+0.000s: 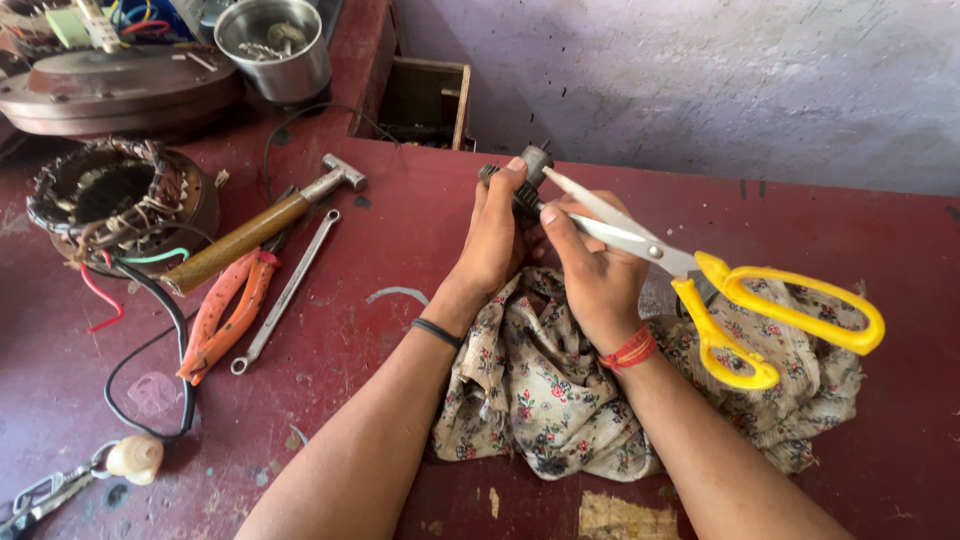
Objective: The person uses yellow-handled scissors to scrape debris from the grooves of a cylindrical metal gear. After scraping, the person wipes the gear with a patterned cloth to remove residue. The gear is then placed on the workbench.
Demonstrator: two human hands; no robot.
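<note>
Left hand is wrapped around a small dark metal part, fingers curled shut on it and holding it up above the red surface, with a black band on that wrist. From where I'm watching, I can't make out much of the part, just a ribbed dark bit and a rounder grey end poking out past the fingertips. Right hand is closed around the blades of a pair of scissors, gripping them by the steel rather than the yellow handles, which stick out to the right well clear of the palm. The blade tip is touching the grey end of the part. That wrist has a red thread band. Both hands hover over a crumpled floral cloth lying on the surface right under them. Off to the left there's a hammer with a wooden handle, orange-handled pliers just beside it, and a slim wrench lying alongside those. Further left sits a motor stator with copper windings and loose red, green and black wires trailing off it. Up top a steel bowl holds a few small bits, next to a round brownish metal cover.
</note>
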